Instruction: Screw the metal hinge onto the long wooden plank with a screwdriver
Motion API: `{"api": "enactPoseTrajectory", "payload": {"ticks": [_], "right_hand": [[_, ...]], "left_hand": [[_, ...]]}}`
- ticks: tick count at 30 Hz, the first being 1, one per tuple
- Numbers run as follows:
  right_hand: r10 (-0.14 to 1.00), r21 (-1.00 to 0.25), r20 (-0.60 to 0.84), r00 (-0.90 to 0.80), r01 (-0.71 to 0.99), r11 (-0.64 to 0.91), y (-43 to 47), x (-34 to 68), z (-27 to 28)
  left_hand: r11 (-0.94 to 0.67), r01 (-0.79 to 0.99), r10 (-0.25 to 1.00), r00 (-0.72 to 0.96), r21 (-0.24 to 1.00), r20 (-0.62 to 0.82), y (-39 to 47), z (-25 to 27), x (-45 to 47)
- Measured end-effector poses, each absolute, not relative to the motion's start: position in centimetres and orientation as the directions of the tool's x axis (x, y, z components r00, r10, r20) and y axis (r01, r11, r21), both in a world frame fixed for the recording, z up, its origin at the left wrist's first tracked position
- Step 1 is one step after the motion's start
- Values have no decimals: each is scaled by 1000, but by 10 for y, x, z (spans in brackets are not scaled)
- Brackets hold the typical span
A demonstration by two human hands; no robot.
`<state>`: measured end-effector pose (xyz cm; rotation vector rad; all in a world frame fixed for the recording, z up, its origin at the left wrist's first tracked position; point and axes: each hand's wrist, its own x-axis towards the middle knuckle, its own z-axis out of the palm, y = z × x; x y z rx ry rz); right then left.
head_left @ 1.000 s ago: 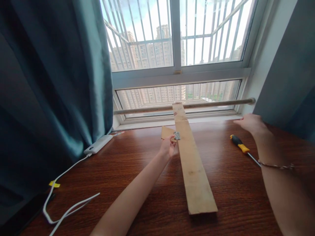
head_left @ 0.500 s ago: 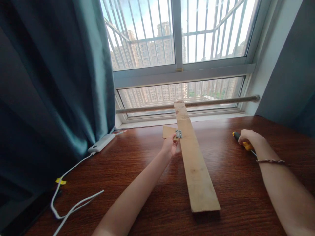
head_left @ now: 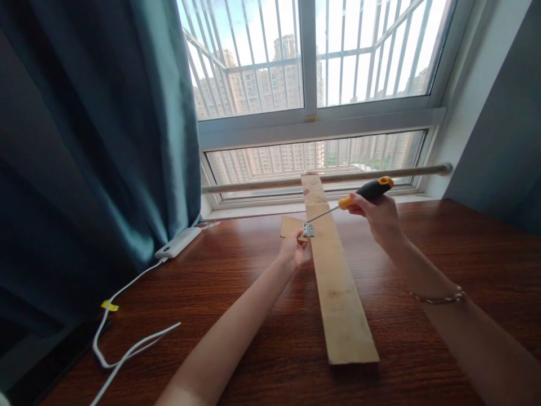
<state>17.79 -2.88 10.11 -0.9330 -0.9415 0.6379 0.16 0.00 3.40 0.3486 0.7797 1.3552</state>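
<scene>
My left hand point(head_left: 295, 248) is closed on a small wooden board point(head_left: 291, 226), gripping its lower edge beside the long wooden plank point(head_left: 338, 287). A metal hinge point(head_left: 308, 229) spans the small board and the plank's left edge. In my right hand point(head_left: 376, 214) is a screwdriver point(head_left: 367, 192) with a black and yellow handle. Its shaft slants down to the left, and the tip is at the hinge's upper edge; whether it sits in a screw is too small to tell.
The plank lies lengthwise on a dark red wooden tabletop point(head_left: 236, 276), its far end by a rail point(head_left: 380, 173) below the window. At left are a white power bank point(head_left: 177, 243), a white cable point(head_left: 127, 356), a yellow tag point(head_left: 110, 305) and a blue curtain point(head_left: 164, 113).
My right hand has come up and left from the right side of the table, bringing the screwdriver's tip to the hinge. My left hand keeps its hold on the small board.
</scene>
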Motion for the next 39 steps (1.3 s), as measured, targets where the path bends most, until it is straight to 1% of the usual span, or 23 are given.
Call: {"api": "enactPoseTrajectory", "payload": {"ticks": [4,6,10,17,22,25,27,31,34,36,37,39], "right_hand": [[777,-875,437,452,12,485,-16,167,75],[773,-870,437,459,-1,493,-13,169,70],[785,-866,429,447,-44,498,-14,170,72],[772,-868,464,434,49,494,-19,166,74],[768,-856,491,411,66,512,-18,167,72],[775,-847,517,364,84,525,-20,166,74],[806,-853,509,303,48,520,-22,166,79],[893,-893,411,182,-118,434,-30,165,93],[916,-905,373,148,-160,394,-34,165,100],[901,-909,386,199,-83,408,-36,163,99],[877,-906,410,250,4,423,-36,162,96],[795,-872,488,361,240,426,-37,159,90]], "left_hand": [[201,-722,956,-4,662,-295,0,35,2],[201,-719,958,2,665,-288,2,34,1],[187,-717,959,-14,672,-282,5,33,1],[176,-725,964,-10,666,-265,6,30,0],[169,-725,964,-17,667,-264,8,28,0],[166,-716,967,-16,678,-255,8,29,0],[172,-707,967,-12,686,-256,7,29,0],[184,-697,964,-10,693,-266,5,30,0],[174,-703,966,-14,690,-257,6,29,-1],[172,-708,967,-9,685,-253,6,29,-1],[175,-709,967,-5,683,-253,6,29,-2],[180,-710,966,-2,681,-258,5,30,-1]]}}
